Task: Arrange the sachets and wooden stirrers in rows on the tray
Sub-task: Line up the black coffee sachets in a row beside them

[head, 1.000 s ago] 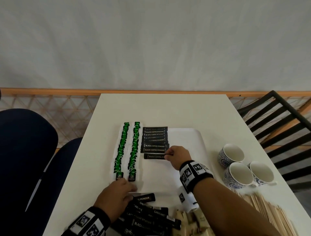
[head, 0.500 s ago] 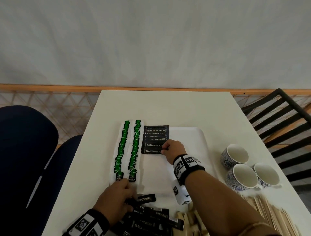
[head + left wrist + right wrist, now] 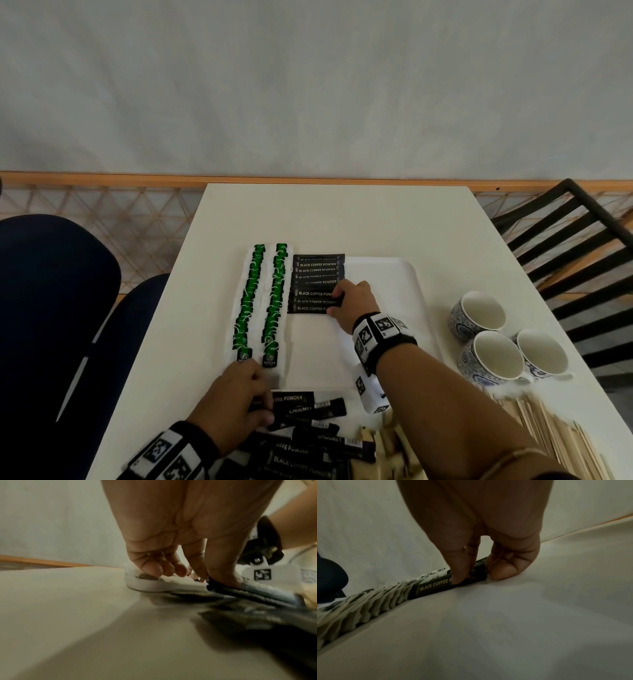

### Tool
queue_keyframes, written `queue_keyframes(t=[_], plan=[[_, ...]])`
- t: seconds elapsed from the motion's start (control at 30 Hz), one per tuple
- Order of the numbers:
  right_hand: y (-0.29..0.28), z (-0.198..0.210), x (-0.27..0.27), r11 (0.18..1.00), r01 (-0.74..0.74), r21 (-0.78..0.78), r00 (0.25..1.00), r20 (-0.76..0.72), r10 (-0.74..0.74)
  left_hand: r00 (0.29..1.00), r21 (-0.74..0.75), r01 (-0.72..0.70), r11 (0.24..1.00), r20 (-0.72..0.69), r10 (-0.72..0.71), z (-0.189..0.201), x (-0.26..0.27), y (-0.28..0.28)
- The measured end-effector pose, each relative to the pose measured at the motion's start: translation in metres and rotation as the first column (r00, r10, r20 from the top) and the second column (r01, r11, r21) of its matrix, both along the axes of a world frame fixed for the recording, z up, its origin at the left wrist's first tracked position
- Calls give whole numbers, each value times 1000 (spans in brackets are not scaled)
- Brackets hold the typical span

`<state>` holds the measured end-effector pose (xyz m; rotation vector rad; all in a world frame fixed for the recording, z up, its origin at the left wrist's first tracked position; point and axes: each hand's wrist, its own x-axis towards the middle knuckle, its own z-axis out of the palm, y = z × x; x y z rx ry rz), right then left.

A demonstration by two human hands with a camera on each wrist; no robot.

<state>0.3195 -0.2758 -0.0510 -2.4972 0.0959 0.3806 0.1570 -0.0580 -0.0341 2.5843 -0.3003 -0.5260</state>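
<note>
Two hands work: the right hand (image 3: pixel 354 301) pinches a black coffee sachet (image 3: pixel 447 584) at the row's near end on the tray (image 3: pixel 394 274); the left hand (image 3: pixel 233 404) grips another from the pile (image 3: pixel 308 445) — light, thin, slippery, best pinched at the ends.

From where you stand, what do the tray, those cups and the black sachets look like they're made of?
The tray looks like matte white plastic: smooth, with a rounded moulded rim. The cups seem glazed ceramic, with glossy white insides and a blue pattern outside. The black coffee sachets appear to be printed foil or plastic film; which one I cannot tell.
</note>
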Motion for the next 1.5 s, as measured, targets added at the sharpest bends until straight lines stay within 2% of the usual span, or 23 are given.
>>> queue_keyframes(t=[0.13,0.2,0.23,0.3,0.4,0.47,0.57,0.67,0.73,0.83,0.9,0.97,1.03,1.1,1.27,1.33,1.5], plan=[[-2,7,-6,999,-8,33,997,83,5,974,-197,-227,954,-61,219,8,8,8],[-4,17,-14,994,-100,39,988,119,95,949,-271,-315,910,-97,299,10,13,13],[-5,23,-19,983,-167,71,983,91,161,940,-301,-340,891,-105,324,10,14,15],[-7,36,-35,934,-273,230,956,-41,289,924,-345,-381,858,-109,366,10,18,16],[-11,44,-58,854,-322,409,873,-221,435,888,-414,-455,788,-144,437,8,21,15],[-13,41,-69,818,-259,513,840,-299,454,875,-460,-478,748,-175,452,8,21,13],[-13,35,-81,738,-54,673,833,-377,405,869,-499,-483,720,-171,464,10,21,8],[-12,31,-83,651,107,751,826,-432,362,871,-532,-469,705,-149,468,13,20,5],[-13,32,-80,602,164,782,821,-446,356,879,-555,-453,698,-147,454,14,19,2],[-17,33,-73,578,181,796,851,-421,313,879,-556,-446,701,-128,459,15,16,1],[-22,33,-64,602,185,777,900,-380,214,894,-474,-408,780,-33,447,14,15,2],[-30,29,-53,710,158,686,955,-290,68,927,-335,-335,881,52,372,13,11,4],[-38,21,-41,880,113,462,986,-165,-41,957,-174,-257,951,94,276,12,5,4],[-41,15,-33,956,101,276,993,-89,-79,974,-13,-187,982,124,187,10,1,3],[-28,10,-23,985,54,166,997,-66,-44,986,173,-121,978,137,97,6,-2,-1],[-21,12,-20,990,35,138,999,-46,-29,982,191,-111,975,170,79,1,-3,4],[-9,11,-14,997,14,69,999,-31,-12,990,334,-17,943,135,-30,-6,-4,7]])
